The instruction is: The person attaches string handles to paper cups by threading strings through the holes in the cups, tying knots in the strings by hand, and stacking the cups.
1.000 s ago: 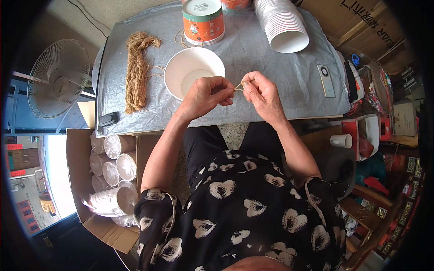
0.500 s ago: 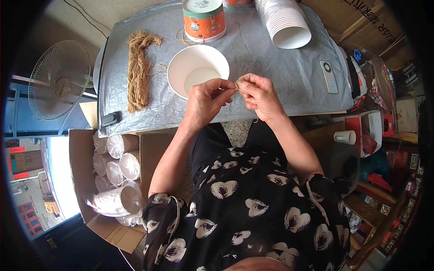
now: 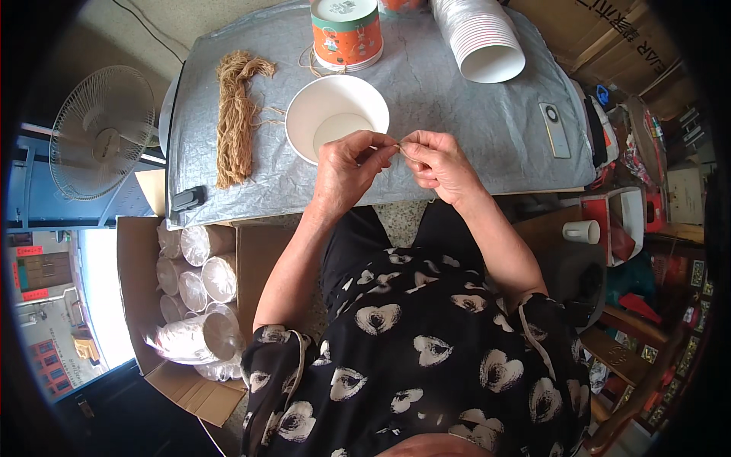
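Just in front of the open white paper bucket [image 3: 299, 126], my two hands meet at the fingertips. A thin brown cord [image 3: 401, 146] shows between them, too small to see in full. My left hand [image 3: 349, 166] pinches it between thumb and forefinger and overlaps the bucket's near right rim. My right hand [image 3: 444, 164] is closed on the cord, its lower fingers curled. Left of the bucket lies a bundle of tan twine [image 3: 234, 126], with loose strands reaching toward the bucket's side. Behind the bucket, an orange and green printed bucket [image 3: 346, 42] stands upside down, with twine beside it.
A stack of nested white buckets [image 3: 487, 57] lies at the back right of the grey-covered table [image 3: 464, 107]. A phone [image 3: 554, 129] rests near the right edge, a small black object [image 3: 188, 199] at the front left. Below left, a cardboard box [image 3: 137, 266] holds several wrapped bucket stacks.
My right fingers have shifted slightly at the cord, and a little more of it shows between the hands. The left hand keeps its pinch. The whole view has moved slightly.
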A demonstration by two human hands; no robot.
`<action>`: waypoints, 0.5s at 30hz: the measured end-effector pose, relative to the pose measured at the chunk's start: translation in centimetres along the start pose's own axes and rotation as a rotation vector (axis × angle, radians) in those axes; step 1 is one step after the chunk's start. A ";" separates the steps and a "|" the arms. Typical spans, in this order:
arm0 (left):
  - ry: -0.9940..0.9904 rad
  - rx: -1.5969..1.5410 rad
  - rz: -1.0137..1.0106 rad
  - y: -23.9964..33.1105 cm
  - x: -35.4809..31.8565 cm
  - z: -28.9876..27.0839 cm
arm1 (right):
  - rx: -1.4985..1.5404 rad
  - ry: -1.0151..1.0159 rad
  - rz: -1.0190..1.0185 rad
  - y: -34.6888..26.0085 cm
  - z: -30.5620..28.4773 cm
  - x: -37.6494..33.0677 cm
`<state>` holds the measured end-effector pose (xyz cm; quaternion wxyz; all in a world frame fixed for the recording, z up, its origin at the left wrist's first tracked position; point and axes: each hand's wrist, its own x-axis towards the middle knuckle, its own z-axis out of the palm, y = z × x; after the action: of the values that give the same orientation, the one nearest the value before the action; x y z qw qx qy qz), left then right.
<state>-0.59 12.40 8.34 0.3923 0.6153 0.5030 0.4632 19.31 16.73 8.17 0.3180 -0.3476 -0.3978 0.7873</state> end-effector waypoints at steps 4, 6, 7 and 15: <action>0.007 -0.057 -0.035 0.3 0.3 -0.2 | 0.016 -0.013 0.011 0.1 0.0 0.0; 0.023 -0.105 -0.079 0.5 0.6 -0.4 | 0.023 0.015 -0.015 -0.3 0.4 -0.4; 0.005 -0.171 -0.149 0.5 0.8 -0.6 | 0.023 0.014 -0.015 -0.2 0.5 -0.5; -0.044 -0.460 -0.329 0.9 1.5 -1.2 | -0.570 0.207 -0.627 0.6 1.0 -1.3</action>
<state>-1.42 13.70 9.77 0.6021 0.4303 0.4692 0.4819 19.07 15.00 8.50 0.4714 -0.3610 -0.6517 0.4721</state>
